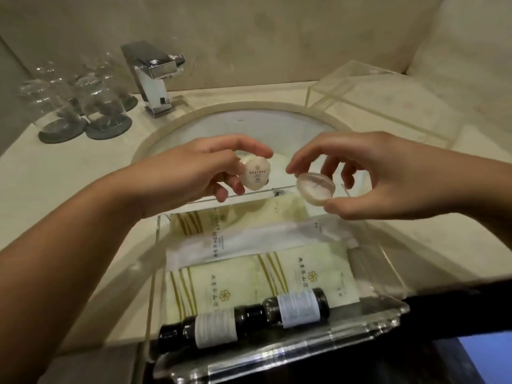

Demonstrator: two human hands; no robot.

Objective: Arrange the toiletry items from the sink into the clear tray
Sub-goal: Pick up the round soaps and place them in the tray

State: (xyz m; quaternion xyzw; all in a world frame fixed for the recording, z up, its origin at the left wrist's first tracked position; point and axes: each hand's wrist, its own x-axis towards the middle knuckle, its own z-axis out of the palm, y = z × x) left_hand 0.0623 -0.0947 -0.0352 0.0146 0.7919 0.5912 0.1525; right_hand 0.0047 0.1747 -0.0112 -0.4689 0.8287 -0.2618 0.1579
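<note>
My left hand (202, 167) holds a round white wrapped soap (254, 173) above the far edge of the clear tray (393, 278). My right hand (368, 173) pinches a second round translucent soap (315, 189) between thumb and fingers, just right of the first. The tray rests over the front of the sink (221, 126). In it lie several pale yellow sachets (232, 289), a long white packet (257, 242) and two dark bottles (243, 317) with white labels, laid end to end along the near wall.
A chrome faucet (151, 76) stands behind the basin. Several upturned glasses (83, 90) on dark coasters are at the back left. A clear acrylic lid or box (368, 92) sits on the counter at the back right. A dark edge runs below the tray.
</note>
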